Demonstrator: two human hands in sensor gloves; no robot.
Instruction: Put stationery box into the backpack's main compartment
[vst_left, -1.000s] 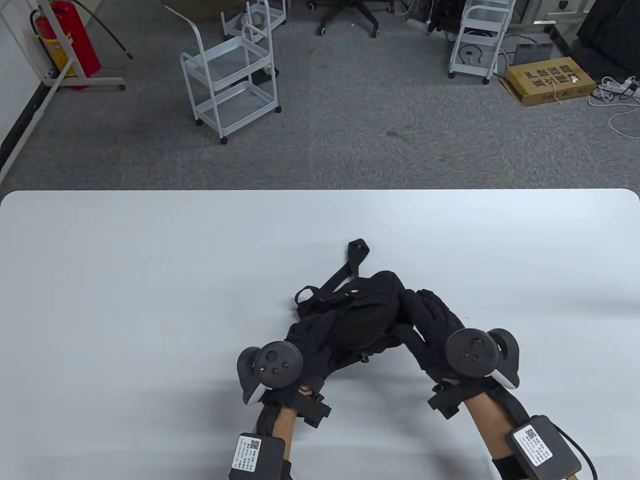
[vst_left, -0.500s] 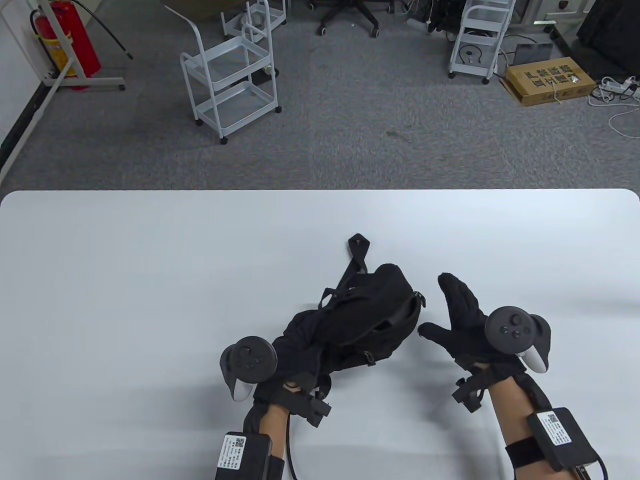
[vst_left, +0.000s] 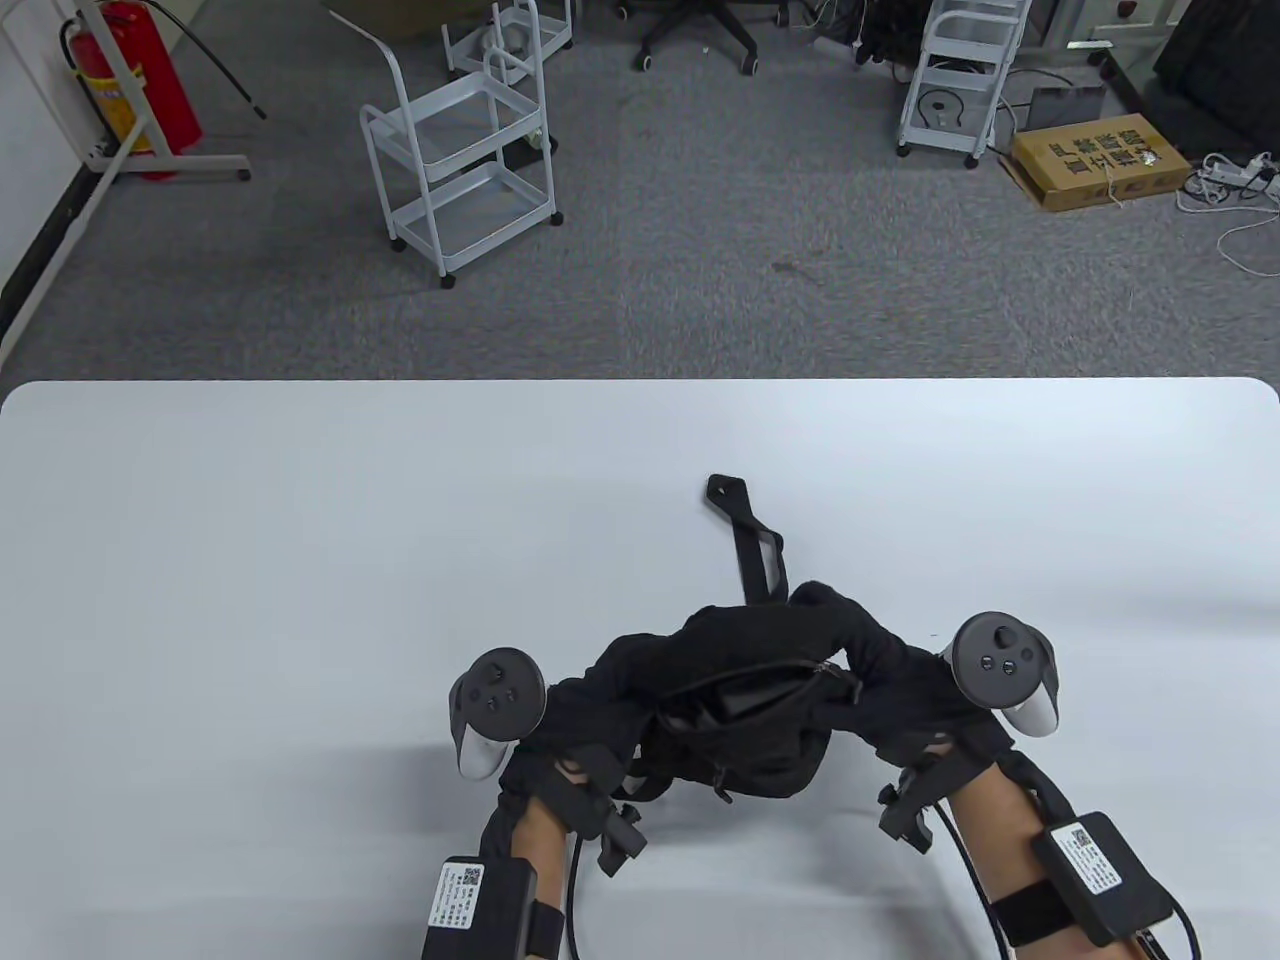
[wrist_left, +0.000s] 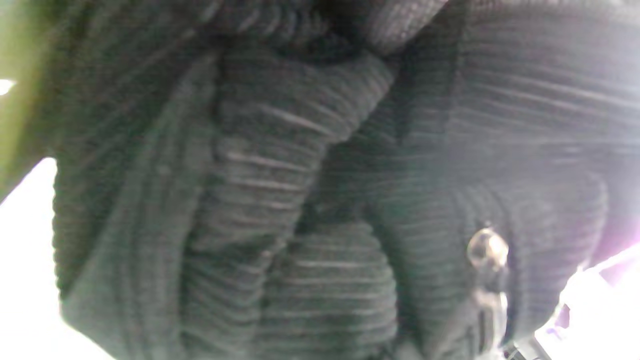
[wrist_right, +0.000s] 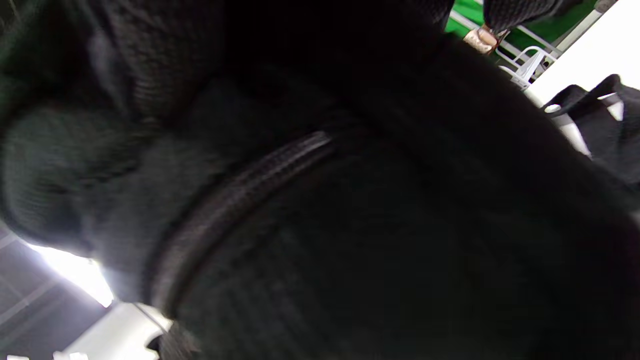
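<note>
A small black backpack (vst_left: 740, 640) lies on the white table (vst_left: 300, 560) near its front edge. Its zipped opening (vst_left: 750, 690) gapes toward me, and a dark shape shows inside that I cannot identify. No stationery box is plainly seen. My left hand (vst_left: 590, 700) grips the backpack's left side and my right hand (vst_left: 900, 690) grips its right side. In the left wrist view, ribbed black fabric (wrist_left: 300, 200) fills the frame, with a metal fastener (wrist_left: 487, 247). In the right wrist view, black fabric and a zipper line (wrist_right: 240, 200) fill the frame.
A backpack strap (vst_left: 755, 545) trails away toward the table's middle. Beyond the far edge, white carts (vst_left: 460, 170), a cardboard box (vst_left: 1100, 160) and a fire extinguisher (vst_left: 130, 80) stand on the carpet.
My right hand let go of the backpack, opened, then came back and gripped its right side. The backpack turned and slid toward me, so its opening now faces up.
</note>
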